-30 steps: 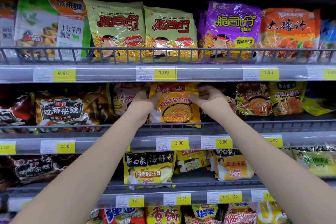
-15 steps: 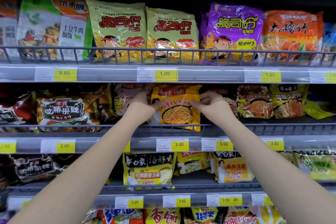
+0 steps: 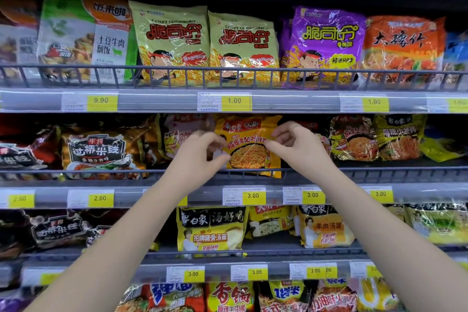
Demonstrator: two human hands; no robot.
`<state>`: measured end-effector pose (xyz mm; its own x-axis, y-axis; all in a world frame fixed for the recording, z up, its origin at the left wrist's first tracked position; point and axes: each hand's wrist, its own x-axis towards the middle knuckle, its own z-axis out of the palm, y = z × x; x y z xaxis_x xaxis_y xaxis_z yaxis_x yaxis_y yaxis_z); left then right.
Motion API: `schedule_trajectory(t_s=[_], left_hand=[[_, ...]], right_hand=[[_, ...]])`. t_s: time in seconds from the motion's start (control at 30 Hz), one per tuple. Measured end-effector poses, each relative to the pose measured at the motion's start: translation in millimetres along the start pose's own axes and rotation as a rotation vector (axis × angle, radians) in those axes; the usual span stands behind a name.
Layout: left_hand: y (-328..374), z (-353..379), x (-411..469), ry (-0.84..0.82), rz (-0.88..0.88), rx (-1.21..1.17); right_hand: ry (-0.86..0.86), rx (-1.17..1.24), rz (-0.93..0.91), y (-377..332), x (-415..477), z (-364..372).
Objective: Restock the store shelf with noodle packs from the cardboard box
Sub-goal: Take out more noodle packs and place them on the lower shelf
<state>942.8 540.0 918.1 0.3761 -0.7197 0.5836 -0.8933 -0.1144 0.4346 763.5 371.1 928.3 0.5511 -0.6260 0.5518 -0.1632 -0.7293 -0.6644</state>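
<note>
Store shelf (image 3: 50, 185), tiered, seen from in front and slightly below. Each tier carries a low wire rail (image 3: 379, 172) along its front edge, evidently so that upright packs lean against it rather than slide off.

The tiers are stocked with noodle packs standing face-out in rows, so that labels read from the aisle. The cardboard box is not in view.

Orange pack (image 3: 249, 149), the item being placed: it stands upright on the middle tier, its lower edge behind the rail, between a pink pack (image 3: 182, 132) on its left and a red pack (image 3: 352, 139) well to its right. A dark gap shows beside it on the right, which suggests this slot is the one under restocking.

Both forearms reach up from below, one to each side of the orange pack, a symmetrical hold that would keep a limp bag square.

Left hand (image 3: 197, 159): at the pack's left edge, fingers (image 3: 215, 140) loosely curled, thumb and forefinger parted, not clamped.

Right hand (image 3: 304, 152): at the right edge, fingers likewise curled and apart, thumb (image 3: 268, 144) pointing across the pack face. Whether it touches cannot be told.

Judged stage: the pack is seated, the grip is slack.

Price tag (image 3: 253, 195), reading 3.00, sits directly under the slot.
</note>
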Motion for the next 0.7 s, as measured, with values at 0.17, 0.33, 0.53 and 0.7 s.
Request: schedule_trajectory(t_s=[0.17,0.33,0.53,0.7], left_hand=[[9,-4,-33,-0.166,0.102,0.053],[8,-2,-68,-0.32,0.09,0.15],[-2,11,-114,-0.432,0.049,0.181],[-15,27,-149,-0.504,-0.027,0.187]], right_hand=[[-0.117,-0.044,-0.078,-20,-30,1],[-0.256,-0.142,-0.123,-27,-63,9],[-0.413,-0.236,-0.138,-19,-107,37],[-0.523,-0.236,-0.119,-1,-138,71]])
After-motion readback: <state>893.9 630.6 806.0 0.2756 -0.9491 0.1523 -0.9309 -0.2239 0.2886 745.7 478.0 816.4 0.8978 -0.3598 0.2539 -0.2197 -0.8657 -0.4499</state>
